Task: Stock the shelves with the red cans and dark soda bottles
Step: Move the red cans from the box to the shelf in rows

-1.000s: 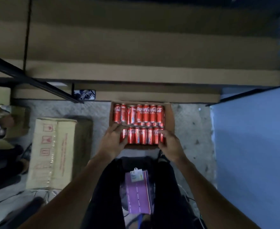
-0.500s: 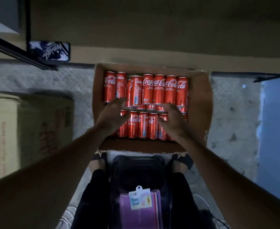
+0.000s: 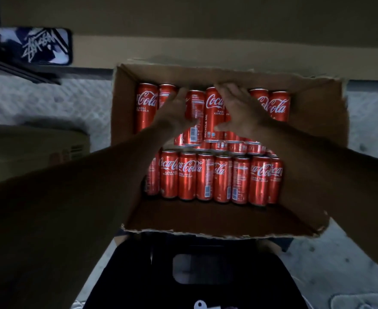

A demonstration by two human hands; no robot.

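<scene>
I am looking down into an open cardboard box (image 3: 317,130) that is sitting on the grey, textured floor (image 3: 49,101). Beyond the box's far wall a pale brown board (image 3: 205,47) is running across the view. At the far left a dark panel (image 3: 33,45) is showing white graffiti-style lettering that I cannot read. A tan carton (image 3: 34,141) is lying in shadow off the box's left wall, and a black object (image 3: 205,282) with a paler rectangular patch is filling the foreground against the box's near wall. Both forearms are crossing over the near row and hiding parts of it.

The red cans (image 3: 205,177) are standing upright inside the box in rows, a near row low down and a far row rising higher by the far wall. White script is reading "Coca-Cola", with "RASA ASLI KURANG GULA" beneath it. One far can (image 3: 212,117) is carrying "RECYCLE ME" up its side, and its neighbour (image 3: 193,112) is showing a barcode. The cans are slim, glossy and silver-rimmed.

The left hand (image 3: 174,114) is lying against the far row with fingers stretched, though it is blurred. The right hand (image 3: 239,108) is spreading flat over the far cans, thumb pointing left. Neither is gripping anything.
</scene>
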